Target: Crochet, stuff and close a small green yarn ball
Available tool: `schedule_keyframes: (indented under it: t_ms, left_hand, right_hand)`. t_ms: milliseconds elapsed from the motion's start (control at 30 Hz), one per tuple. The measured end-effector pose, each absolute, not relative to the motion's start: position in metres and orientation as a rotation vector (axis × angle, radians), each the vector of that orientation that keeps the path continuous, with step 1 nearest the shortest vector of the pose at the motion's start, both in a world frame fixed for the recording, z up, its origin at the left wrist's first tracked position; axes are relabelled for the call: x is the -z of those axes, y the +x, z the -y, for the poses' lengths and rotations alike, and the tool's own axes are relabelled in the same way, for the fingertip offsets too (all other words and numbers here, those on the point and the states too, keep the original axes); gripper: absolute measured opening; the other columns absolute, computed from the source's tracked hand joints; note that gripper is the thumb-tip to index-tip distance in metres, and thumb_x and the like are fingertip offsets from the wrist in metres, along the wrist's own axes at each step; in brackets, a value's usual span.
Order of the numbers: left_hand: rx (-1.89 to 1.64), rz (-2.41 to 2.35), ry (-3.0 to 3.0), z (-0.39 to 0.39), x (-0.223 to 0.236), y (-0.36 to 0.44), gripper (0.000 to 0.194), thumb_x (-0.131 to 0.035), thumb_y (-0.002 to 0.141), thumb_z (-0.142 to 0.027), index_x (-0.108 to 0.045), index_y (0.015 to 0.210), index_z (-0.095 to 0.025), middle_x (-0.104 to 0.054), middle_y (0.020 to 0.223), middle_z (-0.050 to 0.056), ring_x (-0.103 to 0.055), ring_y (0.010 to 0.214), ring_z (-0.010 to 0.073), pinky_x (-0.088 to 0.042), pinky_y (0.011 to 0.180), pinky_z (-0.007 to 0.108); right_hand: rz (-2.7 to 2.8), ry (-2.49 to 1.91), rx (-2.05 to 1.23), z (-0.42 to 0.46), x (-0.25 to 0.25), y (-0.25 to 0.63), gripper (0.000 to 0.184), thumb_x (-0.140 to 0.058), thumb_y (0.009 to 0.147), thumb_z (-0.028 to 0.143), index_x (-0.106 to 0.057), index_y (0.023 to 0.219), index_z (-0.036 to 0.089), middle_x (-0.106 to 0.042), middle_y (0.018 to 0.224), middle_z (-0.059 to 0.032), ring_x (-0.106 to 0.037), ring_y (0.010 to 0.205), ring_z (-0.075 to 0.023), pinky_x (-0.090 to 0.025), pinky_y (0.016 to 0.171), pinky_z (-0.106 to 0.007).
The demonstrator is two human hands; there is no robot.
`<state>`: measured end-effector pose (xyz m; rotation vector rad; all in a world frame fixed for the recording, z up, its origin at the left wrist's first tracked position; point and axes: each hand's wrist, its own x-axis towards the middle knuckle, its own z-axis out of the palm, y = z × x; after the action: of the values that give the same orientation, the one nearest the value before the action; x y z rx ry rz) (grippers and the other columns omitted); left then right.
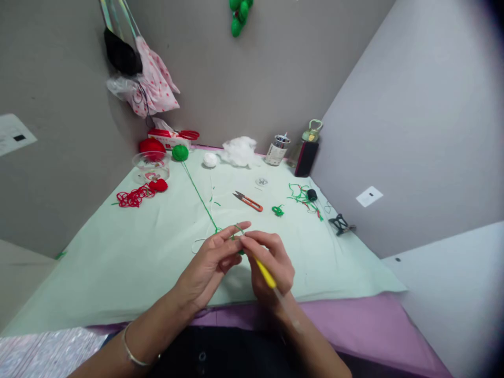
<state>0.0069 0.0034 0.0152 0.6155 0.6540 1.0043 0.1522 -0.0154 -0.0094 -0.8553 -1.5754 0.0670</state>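
My left hand (212, 262) pinches a small piece of green crochet work (241, 252), mostly hidden by the fingers. Green yarn (200, 195) runs over its index finger and back to a green yarn ball (180, 153). In my right hand (273, 265) is a crochet hook with a yellow handle (265, 274), its tip at the green work. The two hands meet at the fingertips above the near half of the table. Just beyond them lie orange thread snips (249, 201) and a little green yarn tangle (277, 210).
Red yarn (136, 197) and a clear plastic bowl (151, 170) sit at the left. White stuffing (240, 151) and a white yarn ball (210, 159) lie at the back. A pen jar (276, 151), a phone (306, 158), yarn scraps (303, 195) and a black clip-like stand (342, 224) are to the right.
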Motion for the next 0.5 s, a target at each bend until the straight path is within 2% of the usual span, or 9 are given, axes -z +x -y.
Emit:
schedule_keyframes:
  t_ms: [100,200,333,400,500]
  left_hand:
    - [-0.987,-0.648,0.599,-0.008,-0.020,0.001,0.044,-0.088,0.075,-0.026,-0.079,0.118,-0.018,-0.063,0.081,0.000,-0.046,0.064,0.0084,-0.040,0.065,0.024]
    - [-1.016,-0.668,0.766,-0.012,-0.028,0.002,0.038,-0.086,0.078,-0.025,-0.079,0.114,-0.020,-0.066,0.085,0.002,-0.047,0.066,0.0098,-0.038,0.062,0.025]
    - [-1.093,-0.668,0.941,-0.029,-0.040,0.009,0.016,-0.084,0.083,-0.029,-0.077,0.092,-0.017,-0.062,0.074,-0.001,-0.042,0.060,0.0085,-0.032,0.055,0.023]
    - [-1.155,-0.664,0.904,-0.049,-0.043,0.009,0.020,-0.086,0.081,-0.029,-0.071,0.079,-0.016,-0.055,0.067,-0.004,-0.040,0.057,0.0066,-0.032,0.053,0.020]
    - [-1.228,-0.682,0.880,-0.089,-0.035,0.001,0.025,-0.089,0.078,-0.027,-0.068,0.080,-0.015,-0.061,0.080,-0.003,-0.045,0.059,0.0043,-0.041,0.058,0.018]
  right_hand:
    - [1.309,-0.874,-0.461,0.013,-0.002,0.159,0.017,-0.063,0.099,0.019,-0.079,0.102,0.025,-0.075,0.090,-0.0049,-0.069,0.071,-0.0167,-0.059,0.066,-0.032]
    - [1.112,-0.807,-0.799,0.006,-0.014,0.161,0.016,-0.067,0.098,0.032,-0.077,0.094,0.021,-0.072,0.084,-0.0033,-0.063,0.061,-0.0129,-0.055,0.058,-0.028]
    - [1.223,-0.799,-0.850,-0.021,-0.024,0.159,0.017,-0.071,0.095,0.034,-0.078,0.094,0.019,-0.067,0.075,-0.0001,-0.060,0.062,-0.0115,-0.053,0.062,-0.027]
    - [1.309,-0.835,-0.837,-0.038,-0.031,0.160,0.019,-0.068,0.096,0.035,-0.078,0.097,0.018,-0.067,0.074,0.0001,-0.060,0.062,-0.0119,-0.054,0.062,-0.027]
    - [1.559,-0.913,-0.804,-0.047,-0.054,0.167,0.022,-0.064,0.097,0.034,-0.076,0.104,0.017,-0.073,0.081,-0.0036,-0.065,0.064,-0.0138,-0.055,0.058,-0.028]
